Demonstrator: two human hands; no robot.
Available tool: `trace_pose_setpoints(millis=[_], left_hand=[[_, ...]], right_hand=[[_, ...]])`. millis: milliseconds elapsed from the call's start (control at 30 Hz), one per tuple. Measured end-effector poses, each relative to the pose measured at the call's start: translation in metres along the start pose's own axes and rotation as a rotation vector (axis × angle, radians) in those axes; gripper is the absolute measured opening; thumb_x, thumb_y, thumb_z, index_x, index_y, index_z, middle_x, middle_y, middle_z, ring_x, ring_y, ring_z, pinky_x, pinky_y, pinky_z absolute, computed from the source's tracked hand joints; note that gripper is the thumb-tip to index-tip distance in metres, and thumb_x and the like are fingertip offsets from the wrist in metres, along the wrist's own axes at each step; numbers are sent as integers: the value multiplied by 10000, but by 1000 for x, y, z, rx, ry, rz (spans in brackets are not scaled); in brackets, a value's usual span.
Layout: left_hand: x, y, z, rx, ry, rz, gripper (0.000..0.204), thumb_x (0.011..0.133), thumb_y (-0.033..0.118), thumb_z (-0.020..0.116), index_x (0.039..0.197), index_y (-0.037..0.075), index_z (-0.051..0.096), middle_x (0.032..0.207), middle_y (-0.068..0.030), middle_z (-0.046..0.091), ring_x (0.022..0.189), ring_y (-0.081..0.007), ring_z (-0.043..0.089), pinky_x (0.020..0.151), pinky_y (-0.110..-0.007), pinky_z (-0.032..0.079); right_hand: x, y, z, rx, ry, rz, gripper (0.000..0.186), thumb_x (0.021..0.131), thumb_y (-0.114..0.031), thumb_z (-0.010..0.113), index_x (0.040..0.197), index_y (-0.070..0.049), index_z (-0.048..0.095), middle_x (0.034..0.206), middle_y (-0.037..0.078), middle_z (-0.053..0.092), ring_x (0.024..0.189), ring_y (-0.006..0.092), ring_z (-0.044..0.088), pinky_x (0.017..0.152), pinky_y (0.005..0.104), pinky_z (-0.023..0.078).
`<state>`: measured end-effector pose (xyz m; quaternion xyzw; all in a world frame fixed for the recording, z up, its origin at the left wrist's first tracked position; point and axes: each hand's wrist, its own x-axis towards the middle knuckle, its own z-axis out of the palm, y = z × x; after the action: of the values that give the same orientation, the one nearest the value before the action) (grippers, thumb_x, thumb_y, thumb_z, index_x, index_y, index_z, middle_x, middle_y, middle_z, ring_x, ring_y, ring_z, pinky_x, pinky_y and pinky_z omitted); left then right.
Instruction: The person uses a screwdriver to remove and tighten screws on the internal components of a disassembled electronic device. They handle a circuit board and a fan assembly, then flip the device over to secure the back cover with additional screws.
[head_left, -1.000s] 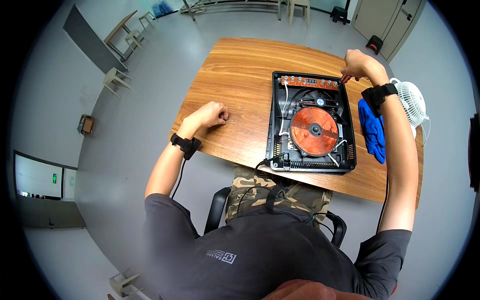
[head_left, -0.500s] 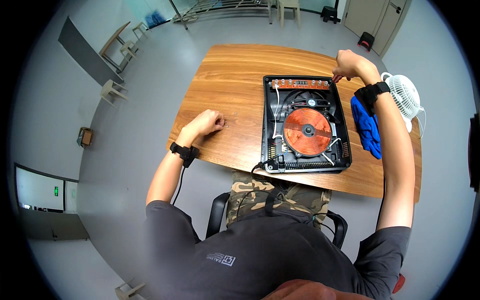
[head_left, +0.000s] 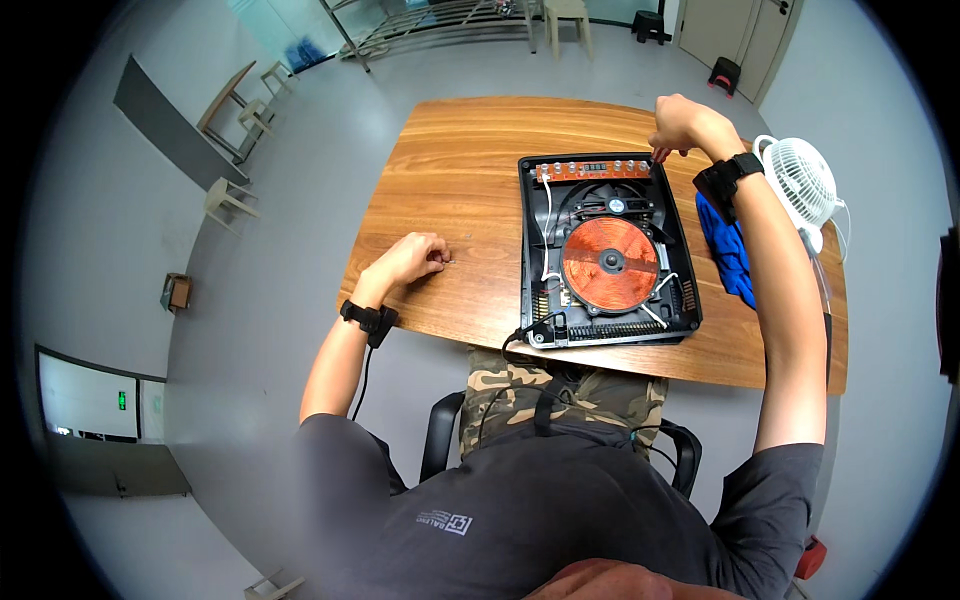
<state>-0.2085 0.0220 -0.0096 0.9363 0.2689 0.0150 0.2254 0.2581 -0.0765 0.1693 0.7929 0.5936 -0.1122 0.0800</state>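
Note:
My left hand [head_left: 413, 260] rests on the wooden table [head_left: 420, 170] with fingers curled and pinched around tiny metal bits [head_left: 451, 262], too small to make out. An opened black appliance housing [head_left: 530, 230] lies to its right, with an orange copper coil [head_left: 600, 280], an orange circuit board [head_left: 565, 171], a small fan [head_left: 600, 205] and white and black wires. My right hand [head_left: 684, 128] is raised at the housing's upper right corner, wrist bent, fingers closed on something small and dark, mostly hidden.
A blue cloth [head_left: 727, 255] and a white desk fan [head_left: 800, 180] stand on the table's right. Beyond are pale stools [head_left: 568, 15], a black step stool [head_left: 648, 25], a metal rack [head_left: 430, 30], a cardboard box [head_left: 178, 292] and doors [head_left: 730, 40].
The view has shifted, so the table and housing appear lower and further left. My right hand has moved slightly left with the housing's corner. My left hand stays beside the metal bits.

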Motion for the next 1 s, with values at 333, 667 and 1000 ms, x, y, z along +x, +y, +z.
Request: trace_pose_setpoints(millis=[333, 667, 1000], left_hand=[[5, 4, 4, 22, 26, -37, 100, 856, 98, 746, 897, 19, 701, 905, -167, 698, 904, -381, 663, 806, -443, 533], [11, 32, -25, 7, 168, -76, 75, 923, 44, 689, 925, -21, 651, 841, -163, 709, 750, -275, 686, 712, -379, 547], [119, 111, -42, -135, 316, 109, 161, 893, 81, 724, 1023, -14, 723, 863, -145, 744, 791, -201, 725, 752, -334, 579]], right_hand=[[-5, 3, 1, 11, 13, 22, 273, 888, -226, 711, 968, 26, 779, 917, 156, 783, 782, 277, 761, 711, 390, 619], [-13, 1, 0, -2, 40, -8, 209, 870, -165, 702, 951, 5, 793, 908, 152, 783, 741, 265, 757, 667, 385, 612], [-43, 13, -38, 87, 125, -188, 382, 930, -324, 656, 816, 32, 734, 713, 134, 724, 622, 246, 696, 612, 389, 571]])
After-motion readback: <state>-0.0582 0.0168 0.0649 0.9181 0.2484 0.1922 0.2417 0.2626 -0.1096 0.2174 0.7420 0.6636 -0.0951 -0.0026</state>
